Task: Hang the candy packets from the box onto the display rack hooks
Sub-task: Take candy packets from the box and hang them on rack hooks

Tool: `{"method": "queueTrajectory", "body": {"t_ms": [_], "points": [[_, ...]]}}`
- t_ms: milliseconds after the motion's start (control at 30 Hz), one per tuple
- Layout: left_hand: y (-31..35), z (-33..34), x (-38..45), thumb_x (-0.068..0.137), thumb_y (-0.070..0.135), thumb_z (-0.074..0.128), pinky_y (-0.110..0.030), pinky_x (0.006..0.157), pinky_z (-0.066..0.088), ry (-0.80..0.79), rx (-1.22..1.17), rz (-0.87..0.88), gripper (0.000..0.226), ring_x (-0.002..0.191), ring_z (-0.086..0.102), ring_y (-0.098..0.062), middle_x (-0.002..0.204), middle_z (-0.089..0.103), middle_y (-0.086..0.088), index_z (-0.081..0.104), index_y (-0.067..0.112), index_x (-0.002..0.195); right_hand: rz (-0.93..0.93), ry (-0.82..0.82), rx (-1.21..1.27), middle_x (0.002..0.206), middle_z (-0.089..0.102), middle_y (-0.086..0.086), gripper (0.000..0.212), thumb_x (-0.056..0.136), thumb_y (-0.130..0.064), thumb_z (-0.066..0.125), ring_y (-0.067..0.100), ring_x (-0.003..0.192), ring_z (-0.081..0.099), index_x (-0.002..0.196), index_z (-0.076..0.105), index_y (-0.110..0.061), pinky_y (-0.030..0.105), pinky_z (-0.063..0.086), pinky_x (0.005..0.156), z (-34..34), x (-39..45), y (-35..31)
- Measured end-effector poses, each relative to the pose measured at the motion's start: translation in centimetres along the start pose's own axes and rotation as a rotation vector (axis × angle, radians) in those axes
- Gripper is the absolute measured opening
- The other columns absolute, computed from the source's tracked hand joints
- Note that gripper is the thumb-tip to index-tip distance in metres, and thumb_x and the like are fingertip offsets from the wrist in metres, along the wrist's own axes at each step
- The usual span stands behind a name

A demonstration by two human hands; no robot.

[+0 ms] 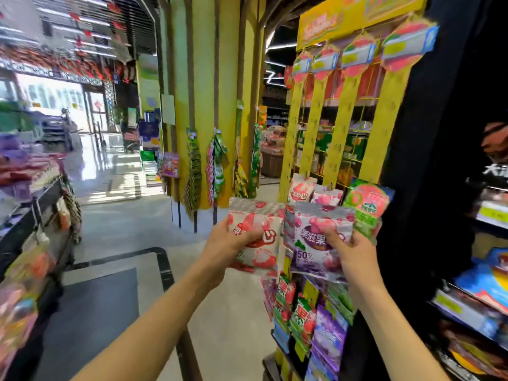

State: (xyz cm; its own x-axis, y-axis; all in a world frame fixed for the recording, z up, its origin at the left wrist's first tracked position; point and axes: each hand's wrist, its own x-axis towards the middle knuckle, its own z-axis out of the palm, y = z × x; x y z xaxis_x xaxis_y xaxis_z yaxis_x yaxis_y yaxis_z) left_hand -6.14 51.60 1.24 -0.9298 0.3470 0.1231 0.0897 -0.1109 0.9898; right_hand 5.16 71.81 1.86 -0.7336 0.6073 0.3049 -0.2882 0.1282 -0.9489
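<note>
Shop aisle — left hand (pixel 233 243) grips white-red packet (pixel 257 237), right hand (pixel 349 251) grips purple packet (pixel 319 243) — fingers curled.

Fingers of the left hand (pixel 233 243) hid part of the pink packet (pixel 257 237) print. The shelves (pixel 467 306) at right ran off-frame, and goods on the left rack (pixel 30 243) were blurred beyond reading.

Packet in my left hand (pixel 220 248) is white with red lychee print (pixel 257 237), the right-hand one's purple grape (pixel 319 243). Display rack (pixel 341 127) is bright yellow, pink-red tags on top.
</note>
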Motion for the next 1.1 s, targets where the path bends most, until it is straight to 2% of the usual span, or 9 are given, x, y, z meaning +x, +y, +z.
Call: {"method": "queueTrajectory", "body": {"t_ms": [133, 367, 467, 533, 700, 767, 833, 1000, 1100], "points": [[1.0, 0.4, 7.9, 0.083, 0.024, 0.082, -0.036, 0.061, 0.062, -0.035, 0.023, 0.038, 0.032, 0.082, 0.078, -0.017, 0.094, 0.080, 0.003, 0.064, 0.023, 0.109, -0.037, 0.070, 0.019, 0.037, 0.040, -0.016, 0.022, 0.092, -0.030, 0.071, -0.002, 0.033, 0.038, 0.083, 0.052, -0.021, 0.013, 0.036, 0.036, 2.0, 6.4, 1.6], [0.0, 2.4, 18.8, 0.081, 0.021, 0.084, -0.043, 0.065, 0.063, -0.116, 0.004, 0.075, 0.035, 0.084, 0.077, -0.023, 0.098, 0.079, -0.005, 0.066, 0.017, 0.110, -0.080, 0.141, -0.055, 0.071, 0.058, -0.014, 0.011, 0.093, -0.034, 0.067, -0.001, 0.053, 0.057, 0.095, 0.056, -0.031, 0.009, 0.046, 0.044, 3.9, 12.4, 2.8], [-0.7, 3.5, 22.2, 0.082, 0.019, 0.083, -0.038, 0.059, 0.062, -0.202, -0.038, 0.061, 0.033, 0.080, 0.078, -0.023, 0.094, 0.080, -0.004, 0.065, 0.017, 0.110, -0.086, 0.199, -0.114, 0.071, 0.066, -0.013, 0.027, 0.091, -0.045, 0.067, 0.005, 0.059, 0.061, 0.108, 0.064, -0.024, 0.016, 0.051, 0.050, 4.0, 14.4, 3.9], [-1.1, 4.5, 24.6, 0.083, 0.018, 0.082, -0.037, 0.062, 0.063, -0.275, -0.062, 0.049, 0.032, 0.082, 0.078, -0.023, 0.097, 0.080, -0.006, 0.065, 0.017, 0.110, -0.080, 0.251, -0.164, 0.085, 0.065, 0.004, 0.032, 0.091, -0.050, 0.065, -0.001, 0.060, 0.061, 0.112, 0.064, -0.026, 0.019, 0.051, 0.056, 4.1, 15.4, 4.3], [-1.6, 6.5, 31.3, 0.085, 0.016, 0.081, -0.030, 0.065, 0.062, -0.445, -0.115, 0.065, 0.026, 0.090, 0.077, -0.025, 0.101, 0.080, -0.007, 0.068, 0.017, 0.107, -0.076, 0.398, -0.177, 0.078, 0.040, 0.012, 0.031, 0.090, -0.044, 0.064, 0.017, 0.055, 0.056, 0.084, 0.057, -0.015, 0.047, 0.056, 0.062, 5.5, 17.7, 4.7], [-1.9, 7.3, 34.1, 0.085, 0.019, 0.082, -0.036, 0.073, 0.062, -0.533, -0.127, 0.075, 0.026, 0.094, 0.077, -0.027, 0.102, 0.079, -0.007, 0.069, 0.016, 0.108, -0.091, 0.438, -0.154, 0.080, 0.064, 0.011, 0.023, 0.097, -0.034, 0.062, 0.006, 0.056, 0.063, 0.104, 0.069, -0.013, 0.030, 0.059, 0.064, 6.3, 18.6, 5.3], [-2.1, 8.0, 36.6, 0.084, 0.020, 0.082, -0.043, 0.084, 0.061, -0.608, -0.147, 0.081, 0.028, 0.097, 0.076, -0.029, 0.103, 0.079, -0.008, 0.071, 0.014, 0.109, -0.111, 0.472, -0.134, 0.097, 0.078, 0.006, 0.024, 0.099, -0.024, 0.060, -0.004, 0.074, 0.071, 0.112, 0.071, -0.007, 0.018, 0.057, 0.074, 7.2, 19.5, 5.6], [-1.8, 10.0, 40.2, 0.085, 0.017, 0.081, -0.033, 0.076, 0.062, -0.791, -0.169, 0.083, 0.024, 0.086, 0.077, -0.018, 0.095, 0.080, -0.003, 0.070, 0.013, 0.107, -0.100, 0.667, -0.227, 0.115, 0.076, -0.006, 0.030, 0.092, -0.041, 0.067, 0.015, 0.116, 0.067, 0.113, 0.075, -0.021, 0.040, 0.050, 0.101, 8.6, 21.0, 5.4], [-1.6, 11.0, 40.9, 0.085, 0.019, 0.081, -0.031, 0.071, 0.060, -0.879, -0.179, 0.088, 0.026, 0.083, 0.078, -0.016, 0.091, 0.080, 0.000, 0.070, 0.012, 0.108, -0.134, 0.786, -0.198, 0.112, 0.077, 0.002, 0.020, 0.096, -0.033, 0.065, 0.022, 0.108, 0.072, 0.107, 0.076, -0.021, 0.040, 0.057, 0.091, 8.7, 21.3, 4.8]]}}
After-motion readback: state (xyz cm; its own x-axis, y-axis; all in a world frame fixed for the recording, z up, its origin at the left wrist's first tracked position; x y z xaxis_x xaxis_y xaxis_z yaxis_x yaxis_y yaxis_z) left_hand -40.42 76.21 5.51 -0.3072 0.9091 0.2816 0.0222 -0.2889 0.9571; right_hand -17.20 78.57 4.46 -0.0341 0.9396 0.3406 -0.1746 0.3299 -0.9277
